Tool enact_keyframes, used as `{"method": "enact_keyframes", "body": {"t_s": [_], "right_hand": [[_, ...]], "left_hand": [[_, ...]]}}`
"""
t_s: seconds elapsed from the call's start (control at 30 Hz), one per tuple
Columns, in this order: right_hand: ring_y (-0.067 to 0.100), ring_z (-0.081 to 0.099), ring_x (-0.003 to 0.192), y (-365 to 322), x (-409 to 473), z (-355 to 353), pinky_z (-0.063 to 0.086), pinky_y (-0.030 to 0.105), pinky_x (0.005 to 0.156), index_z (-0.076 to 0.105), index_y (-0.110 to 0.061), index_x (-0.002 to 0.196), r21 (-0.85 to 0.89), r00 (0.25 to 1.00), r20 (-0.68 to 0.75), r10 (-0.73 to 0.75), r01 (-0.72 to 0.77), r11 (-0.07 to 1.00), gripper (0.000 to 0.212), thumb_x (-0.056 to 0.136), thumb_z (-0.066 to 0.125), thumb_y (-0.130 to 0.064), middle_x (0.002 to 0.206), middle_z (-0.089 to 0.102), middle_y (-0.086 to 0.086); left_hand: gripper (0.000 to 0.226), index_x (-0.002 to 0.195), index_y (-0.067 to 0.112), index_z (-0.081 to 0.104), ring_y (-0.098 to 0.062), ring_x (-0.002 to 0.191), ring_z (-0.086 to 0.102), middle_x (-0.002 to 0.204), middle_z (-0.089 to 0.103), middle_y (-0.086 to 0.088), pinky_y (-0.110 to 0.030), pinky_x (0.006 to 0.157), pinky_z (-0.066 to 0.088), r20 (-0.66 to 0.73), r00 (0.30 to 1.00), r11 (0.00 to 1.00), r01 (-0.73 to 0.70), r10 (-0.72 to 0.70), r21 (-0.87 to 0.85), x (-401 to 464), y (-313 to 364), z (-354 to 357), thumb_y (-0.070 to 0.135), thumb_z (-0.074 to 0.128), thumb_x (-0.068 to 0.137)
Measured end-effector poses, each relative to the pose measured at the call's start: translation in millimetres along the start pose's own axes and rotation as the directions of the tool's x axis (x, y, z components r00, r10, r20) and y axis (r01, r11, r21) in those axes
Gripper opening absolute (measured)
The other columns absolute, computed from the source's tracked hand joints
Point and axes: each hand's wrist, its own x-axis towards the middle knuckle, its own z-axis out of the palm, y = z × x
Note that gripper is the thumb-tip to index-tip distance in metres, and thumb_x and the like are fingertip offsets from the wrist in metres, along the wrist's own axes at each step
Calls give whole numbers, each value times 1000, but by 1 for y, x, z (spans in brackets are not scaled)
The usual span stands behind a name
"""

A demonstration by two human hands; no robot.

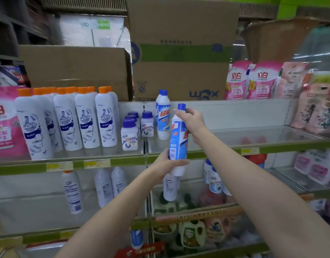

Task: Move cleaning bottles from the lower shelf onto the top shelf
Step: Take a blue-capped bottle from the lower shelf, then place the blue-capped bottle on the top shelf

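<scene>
- Nearest the camera, the left hand [167,165] curls around the base of a blue-and-white bottle [178,139].
- Just above, the right hand [191,121] pinches that bottle's neck below its blue cap, holding it upright at the top shelf [235,147] front edge.
- Behind it on that shelf stand a matching bottle [163,116], small purple-capped jars [129,135] and orange-capped bottles [86,118].
- Farthest back sit cardboard boxes [179,53].

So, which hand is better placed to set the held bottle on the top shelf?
Probably the right hand: it grips the blue-capped bottle near its neck, already above the top shelf. The left hand holds its base, below the shelf edge.
</scene>
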Motion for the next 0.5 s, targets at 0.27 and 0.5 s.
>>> {"method": "enact_keyframes", "body": {"t_s": [0.27,0.5], "right_hand": [[20,70,77,-41,29,18,58,37,66,51,-20,93,-234,940,12,-341,335,913,42,79,75,-52,87,67,0],[22,59,103,-21,59,20,50,37,93,56,-13,118,-411,962,154,-226,271,871,41,90,69,-40,117,49,9]], "left_hand": [[51,106,17,65,-12,88,71,98,73,2,-23,72,55,-420,881,975,-175,217,138,32,44,1,20,93,64],[50,110,16,66,-12,92,71,100,74,3,-26,78,55,-456,864,974,-154,214,166,69,35,-23,11,90,65]]}}
